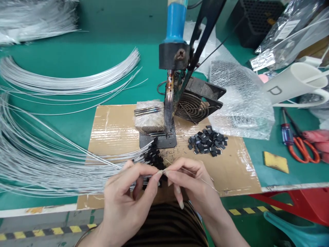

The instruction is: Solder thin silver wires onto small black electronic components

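My left hand (128, 192) and my right hand (191, 183) meet fingertip to fingertip above the near edge of a taped cardboard mat (113, 130). Both pinch a thin silver wire (208, 182) that sticks out to the right past my right hand. Just behind my fingers lies a fan of silver wires (51, 161) whose ends carry small black parts (154, 159). A loose heap of black parts (207, 140) rests on the mat to the right. A mounted soldering iron (169, 103) with a blue handle stands over a metal base behind them.
More wire bundles (64, 80) curve across the green table at the left. A small black fan (196, 103), bubble wrap (239, 99), a white tube (295, 82), red-handled scissors (303, 147) and a yellow sponge piece (276, 161) sit at the right. The table edge runs just below my hands.
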Tool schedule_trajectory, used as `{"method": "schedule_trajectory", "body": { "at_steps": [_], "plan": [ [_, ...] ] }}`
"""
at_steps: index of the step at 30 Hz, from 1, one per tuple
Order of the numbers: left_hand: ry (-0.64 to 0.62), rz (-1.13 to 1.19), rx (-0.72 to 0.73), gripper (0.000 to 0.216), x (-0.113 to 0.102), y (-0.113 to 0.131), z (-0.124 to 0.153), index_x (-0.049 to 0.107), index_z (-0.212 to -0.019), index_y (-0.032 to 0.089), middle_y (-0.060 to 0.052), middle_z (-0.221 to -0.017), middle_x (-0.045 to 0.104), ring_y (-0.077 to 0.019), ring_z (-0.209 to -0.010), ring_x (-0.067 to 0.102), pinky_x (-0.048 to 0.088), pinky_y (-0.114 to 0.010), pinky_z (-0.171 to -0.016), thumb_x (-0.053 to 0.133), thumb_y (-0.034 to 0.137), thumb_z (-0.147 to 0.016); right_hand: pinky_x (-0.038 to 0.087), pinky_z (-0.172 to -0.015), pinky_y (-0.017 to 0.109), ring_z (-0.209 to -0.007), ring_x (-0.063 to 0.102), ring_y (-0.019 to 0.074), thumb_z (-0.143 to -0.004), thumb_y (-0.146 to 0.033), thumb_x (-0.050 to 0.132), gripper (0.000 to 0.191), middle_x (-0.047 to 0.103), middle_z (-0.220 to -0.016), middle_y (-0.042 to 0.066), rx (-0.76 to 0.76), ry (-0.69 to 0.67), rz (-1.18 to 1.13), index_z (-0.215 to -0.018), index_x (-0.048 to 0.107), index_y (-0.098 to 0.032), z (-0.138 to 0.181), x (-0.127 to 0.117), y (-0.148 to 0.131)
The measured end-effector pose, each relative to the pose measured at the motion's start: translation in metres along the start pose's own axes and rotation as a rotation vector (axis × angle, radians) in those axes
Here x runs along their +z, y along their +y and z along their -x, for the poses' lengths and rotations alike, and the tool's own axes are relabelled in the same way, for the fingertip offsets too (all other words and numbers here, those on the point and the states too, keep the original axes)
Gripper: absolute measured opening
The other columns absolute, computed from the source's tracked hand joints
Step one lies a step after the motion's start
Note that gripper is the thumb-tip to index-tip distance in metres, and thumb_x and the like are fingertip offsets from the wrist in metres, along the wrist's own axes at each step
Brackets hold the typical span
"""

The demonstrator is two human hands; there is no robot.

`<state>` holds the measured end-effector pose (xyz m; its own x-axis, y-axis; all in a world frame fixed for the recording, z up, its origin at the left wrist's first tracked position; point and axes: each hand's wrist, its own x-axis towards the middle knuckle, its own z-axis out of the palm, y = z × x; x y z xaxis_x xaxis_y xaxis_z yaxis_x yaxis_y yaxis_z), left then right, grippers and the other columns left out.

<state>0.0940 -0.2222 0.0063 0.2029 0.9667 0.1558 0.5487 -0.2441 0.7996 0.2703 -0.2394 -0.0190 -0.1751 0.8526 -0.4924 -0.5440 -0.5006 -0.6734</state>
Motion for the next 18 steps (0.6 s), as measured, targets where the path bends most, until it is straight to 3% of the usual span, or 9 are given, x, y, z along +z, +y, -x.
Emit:
{"method": "schedule_trajectory", "body": {
  "at_steps": [7,12,18],
  "plan": [
    [-0.037,0.039,-0.024,0.012,0.001,-0.003,0.0,0.071,-0.087,0.025,0.009,-0.062,0.06,-0.0074,-0.048,0.046,0.035,-0.023,-0.047,0.072,0.014,-0.093,0.045,-0.038,0.012,-0.038,0.059,0.0043,-0.085,-0.032,0.088,0.016,0.071,-0.065,-0.003,0.001,-0.039,0.008,-0.08,0.082,-0.018,-0.001,-0.002,0.0],
    [-0.032,0.079,-0.032,0.015,0.001,-0.002,0.0,0.07,-0.091,0.026,0.009,-0.072,0.069,-0.0064,-0.059,0.059,0.047,-0.017,-0.058,0.07,0.01,-0.094,0.047,-0.04,0.01,-0.04,0.062,0.0033,-0.091,-0.033,0.083,0.012,0.075,-0.072,-0.002,-0.053,-0.048,-0.02,-0.09,0.085,-0.021,-0.001,-0.003,0.007],
    [-0.007,0.116,-0.032,0.013,0.006,-0.005,0.004,0.07,-0.094,0.024,0.006,-0.077,0.071,-0.0081,-0.064,0.064,0.05,-0.018,-0.06,0.07,0.011,-0.094,0.048,-0.04,0.01,-0.04,0.063,0.0031,-0.092,-0.032,0.082,0.01,0.074,-0.071,-0.002,-0.084,-0.037,-0.053,-0.089,0.085,-0.023,-0.001,-0.001,0.01]
  ]
}}
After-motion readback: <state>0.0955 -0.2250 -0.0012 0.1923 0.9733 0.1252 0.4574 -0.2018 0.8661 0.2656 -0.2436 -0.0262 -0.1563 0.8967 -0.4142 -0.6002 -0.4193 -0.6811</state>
